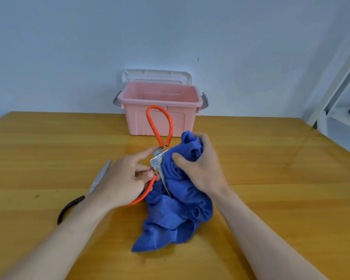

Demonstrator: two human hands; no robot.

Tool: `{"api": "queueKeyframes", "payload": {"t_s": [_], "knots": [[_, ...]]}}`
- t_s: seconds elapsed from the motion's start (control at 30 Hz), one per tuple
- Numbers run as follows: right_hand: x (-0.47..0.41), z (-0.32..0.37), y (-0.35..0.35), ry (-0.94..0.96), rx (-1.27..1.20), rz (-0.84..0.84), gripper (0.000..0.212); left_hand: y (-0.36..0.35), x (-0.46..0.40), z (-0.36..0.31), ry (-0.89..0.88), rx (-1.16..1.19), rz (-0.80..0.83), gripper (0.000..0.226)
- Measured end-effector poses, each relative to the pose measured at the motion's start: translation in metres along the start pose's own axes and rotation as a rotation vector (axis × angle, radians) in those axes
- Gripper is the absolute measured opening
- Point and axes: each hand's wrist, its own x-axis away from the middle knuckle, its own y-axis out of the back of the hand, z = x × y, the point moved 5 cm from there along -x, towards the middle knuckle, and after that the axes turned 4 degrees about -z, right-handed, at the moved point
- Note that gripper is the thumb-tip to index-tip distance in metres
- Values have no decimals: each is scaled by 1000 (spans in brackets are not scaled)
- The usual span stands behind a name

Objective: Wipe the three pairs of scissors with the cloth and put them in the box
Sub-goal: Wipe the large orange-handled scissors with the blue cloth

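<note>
Wiping step in hand, orange-handled scissors (159, 126). Left hand (121, 178) pinches the scissors near the pivot, thumb and fingers (150, 151) closed on the metal and the lower handle loop. Right hand (200, 164) has fingers curled tight round the bunched blue cloth (176, 209), pressing it on the blade just right of the left fingertips. Blade tip buried in cloth.

Black-handled scissors (85, 190) lie on the tabletop (271, 158), left of and partly under the left hand. Third pair not seen.

Pink box (160, 110) open, beyond both hands. Next, likely: finish the blade, close it, carry it forward into the box.
</note>
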Motion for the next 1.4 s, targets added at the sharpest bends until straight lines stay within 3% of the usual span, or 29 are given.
{"api": "queueKeyframes", "payload": {"t_s": [0.1,0.23,0.7,0.93,1.1,1.27,1.4], "knots": [[1,4,-1,133,196,-36,40,-2,3,-5,-80,-117,-25,64],[-2,4,4,196,263,-110,30,0,1,-4,-133,-129,-60,63],[-28,-16,46,72,284,-351,19,10,2,-5,-80,-64,-60,61],[-20,-21,33,-38,102,-227,18,12,1,5,194,473,-101,55],[-11,-27,14,-208,-105,-89,15,3,6,-4,182,503,14,58],[-6,-31,-1,-420,-341,31,15,-3,8,-10,76,448,0,62],[-8,-26,9,-338,-289,-138,13,-1,8,-7,73,445,-58,62]]}}
